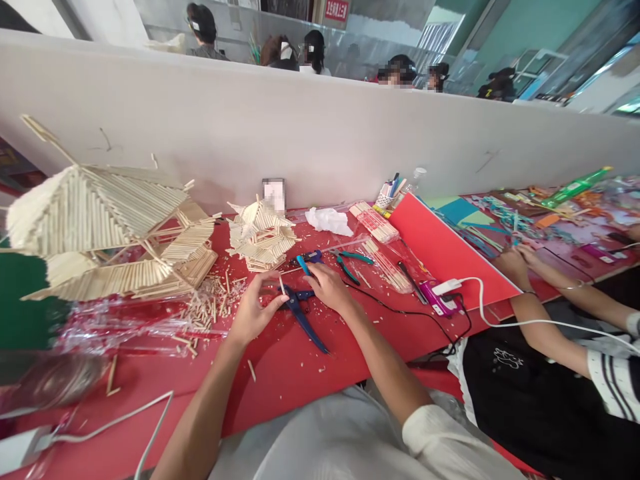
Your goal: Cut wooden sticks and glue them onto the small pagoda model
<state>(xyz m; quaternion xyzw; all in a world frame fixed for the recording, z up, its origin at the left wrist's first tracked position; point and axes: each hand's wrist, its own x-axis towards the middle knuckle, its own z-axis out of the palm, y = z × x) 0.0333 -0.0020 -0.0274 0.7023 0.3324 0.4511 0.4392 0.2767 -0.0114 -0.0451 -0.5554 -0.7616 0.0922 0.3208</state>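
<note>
My left hand [254, 308] pinches a short thin wooden stick [282, 287] between thumb and forefinger. My right hand [327, 285] is closed on a bright blue, pen-like tool [303, 265], mostly hidden by the fingers. Below and between both hands lies a dark blue hand cutter [305, 327] with curved handles. Just beyond the right hand is a blue-and-black tool [313, 256], partly covered. A small roofed model made of wooden sticks [263, 235] stands in front of the hands. Farther left is a larger stick-built pavilion model [107, 220].
Cut stick pieces [207, 310] and clear plastic wrap [135, 327] litter the red table [280, 380]. Teal-handled pliers [353, 261], stick bundles [375, 223], a power strip [440, 300] and a leaning red board [445, 247] are at right. Beyond it, another person's hands [517, 260] work.
</note>
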